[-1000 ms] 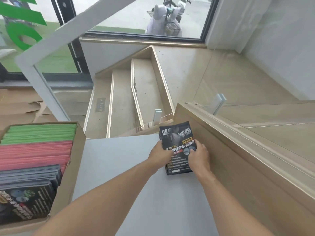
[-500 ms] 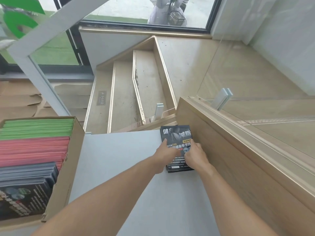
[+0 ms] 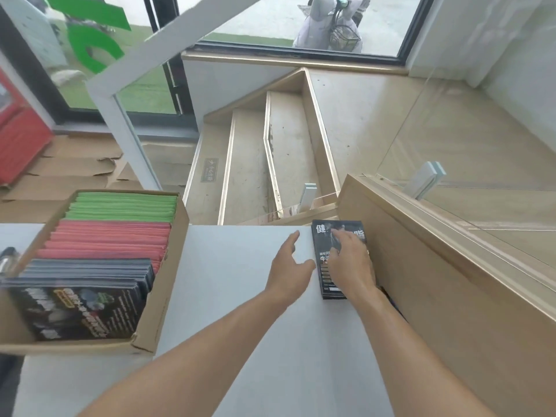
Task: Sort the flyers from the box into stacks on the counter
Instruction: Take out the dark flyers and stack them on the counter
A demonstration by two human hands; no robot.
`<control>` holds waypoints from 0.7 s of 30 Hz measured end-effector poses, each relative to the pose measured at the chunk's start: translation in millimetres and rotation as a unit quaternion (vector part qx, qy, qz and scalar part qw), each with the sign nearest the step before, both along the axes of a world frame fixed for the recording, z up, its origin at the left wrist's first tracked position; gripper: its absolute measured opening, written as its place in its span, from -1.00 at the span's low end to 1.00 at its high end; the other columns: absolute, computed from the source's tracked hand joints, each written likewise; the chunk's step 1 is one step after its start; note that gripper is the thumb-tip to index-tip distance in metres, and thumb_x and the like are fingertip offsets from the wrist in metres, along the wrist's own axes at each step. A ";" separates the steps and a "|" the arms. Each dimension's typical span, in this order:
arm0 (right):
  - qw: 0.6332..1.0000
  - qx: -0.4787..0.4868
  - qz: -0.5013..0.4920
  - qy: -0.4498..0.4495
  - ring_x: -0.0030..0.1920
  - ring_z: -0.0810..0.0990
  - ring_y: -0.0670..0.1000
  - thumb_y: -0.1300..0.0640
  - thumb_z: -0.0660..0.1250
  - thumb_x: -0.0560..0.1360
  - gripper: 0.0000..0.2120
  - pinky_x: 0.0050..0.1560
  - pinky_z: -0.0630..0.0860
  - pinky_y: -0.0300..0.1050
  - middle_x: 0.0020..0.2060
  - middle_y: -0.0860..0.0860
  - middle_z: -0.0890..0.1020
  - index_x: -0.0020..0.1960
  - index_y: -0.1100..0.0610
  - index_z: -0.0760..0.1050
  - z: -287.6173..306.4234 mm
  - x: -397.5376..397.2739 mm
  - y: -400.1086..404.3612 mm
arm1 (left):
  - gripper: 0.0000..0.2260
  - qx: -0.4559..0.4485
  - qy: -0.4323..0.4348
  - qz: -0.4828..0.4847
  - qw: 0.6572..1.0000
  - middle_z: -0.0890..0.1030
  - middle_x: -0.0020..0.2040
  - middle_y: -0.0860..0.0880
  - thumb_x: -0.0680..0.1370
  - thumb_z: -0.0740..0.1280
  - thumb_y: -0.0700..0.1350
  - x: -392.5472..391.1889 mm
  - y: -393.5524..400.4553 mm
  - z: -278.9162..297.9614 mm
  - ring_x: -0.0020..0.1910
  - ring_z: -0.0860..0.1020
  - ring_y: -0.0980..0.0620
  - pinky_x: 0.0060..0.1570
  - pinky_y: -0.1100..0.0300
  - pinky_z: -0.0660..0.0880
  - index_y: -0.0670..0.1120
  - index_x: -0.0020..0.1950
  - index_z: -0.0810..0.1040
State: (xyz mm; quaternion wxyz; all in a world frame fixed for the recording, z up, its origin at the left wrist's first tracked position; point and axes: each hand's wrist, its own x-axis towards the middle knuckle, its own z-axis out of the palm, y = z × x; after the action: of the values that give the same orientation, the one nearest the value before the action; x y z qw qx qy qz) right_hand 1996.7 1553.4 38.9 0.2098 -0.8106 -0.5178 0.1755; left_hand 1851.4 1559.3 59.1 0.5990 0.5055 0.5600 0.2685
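Note:
A stack of black flyers lies flat on the grey counter, tight against the wooden side wall at the counter's far right corner. My right hand rests on top of the stack with its fingers spread and pressing down. My left hand hovers just left of the stack, fingers relaxed and holding nothing. The cardboard box stands at the left, with green flyers at its far end, red flyers in the middle and black flyers nearest me.
A wooden wall with a glass panel borders the counter on the right. Beyond the counter's far edge, stairs drop away. Flattened cardboard lies on the floor at the left, behind the box.
The flyer stack went from held tilted in both hands to lying flat on the counter. My left hand has let go and moved off to the left; my right hand stays on top.

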 end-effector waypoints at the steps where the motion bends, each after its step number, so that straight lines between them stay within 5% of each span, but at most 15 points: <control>1: 0.999 0.030 0.028 0.010 0.48 0.36 0.05 0.23 0.24 0.63 -0.56 0.45 0.33 0.00 0.47 0.00 0.43 0.50 0.05 0.40 3.8 -18.2 1.9 | -0.38 0.038 -0.006 0.029 0.999 0.37 0.52 0.10 0.56 0.31 -0.24 -19.2 -4.9 3.3 0.48 0.36 0.11 0.18 0.33 0.42 0.15 0.57 0.28; 3: 0.993 0.066 0.095 0.027 0.42 0.41 0.01 0.24 0.25 0.63 -0.60 0.37 0.34 -0.11 0.41 -0.03 0.49 0.45 0.03 0.46 10.4 -59.5 3.7 | -0.45 0.096 -0.005 0.080 0.992 0.46 0.44 0.16 0.56 0.29 -0.29 -63.4 -12.7 12.1 0.44 0.42 0.16 0.37 0.22 0.42 0.11 0.50 0.41; 6: 0.974 0.097 0.201 0.035 0.35 0.43 -0.07 0.22 0.26 0.62 -0.61 0.28 0.29 -0.28 0.34 -0.10 0.54 0.42 -0.01 0.50 16.6 -127.8 -0.3 | -0.54 0.177 0.029 0.126 0.976 0.57 0.29 0.20 0.56 0.30 -0.31 -137.9 -26.1 29.1 0.30 0.51 0.25 0.37 0.23 0.44 0.08 0.39 0.53; 10: 0.935 0.148 0.319 0.051 0.22 0.51 -0.04 0.25 0.32 0.58 -0.64 0.26 0.45 -0.14 0.20 -0.09 0.64 0.32 -0.02 0.59 20.0 -218.1 -15.9 | -0.59 0.265 0.145 0.184 0.935 0.59 0.29 0.16 0.59 0.31 -0.25 -240.7 -40.1 31.5 0.31 0.50 0.17 0.38 0.15 0.43 0.07 0.40 0.53; 15: 0.891 0.170 0.417 -0.060 0.23 0.50 0.08 0.18 0.29 0.58 -0.63 0.30 0.43 0.00 0.21 -0.03 0.63 0.38 0.06 0.55 21.0 -296.2 -19.3 | -0.52 0.273 0.405 0.133 0.863 0.26 0.61 0.05 0.67 0.21 -0.13 -337.2 -39.7 4.8 0.62 0.09 0.05 0.61 -0.01 0.03 -0.01 0.61 0.27; 21: 0.873 0.110 0.419 -0.224 0.28 0.45 0.15 0.10 0.27 0.54 -0.52 0.30 0.39 0.08 0.30 0.04 0.53 0.45 0.11 0.45 19.4 -333.1 -19.4 | -0.37 0.246 0.483 0.038 0.839 -0.14 0.67 0.09 0.66 0.15 -0.02 -358.0 -53.0 -25.8 0.63 -0.26 0.07 0.61 -0.09 -0.06 0.03 0.68 -0.07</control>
State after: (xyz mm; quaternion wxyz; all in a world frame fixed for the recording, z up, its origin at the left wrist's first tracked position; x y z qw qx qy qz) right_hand 1663.6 1534.0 58.3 0.0828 -0.5069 -0.8580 0.0028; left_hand 1493.5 1506.4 33.3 0.0976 0.6801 0.7127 0.1415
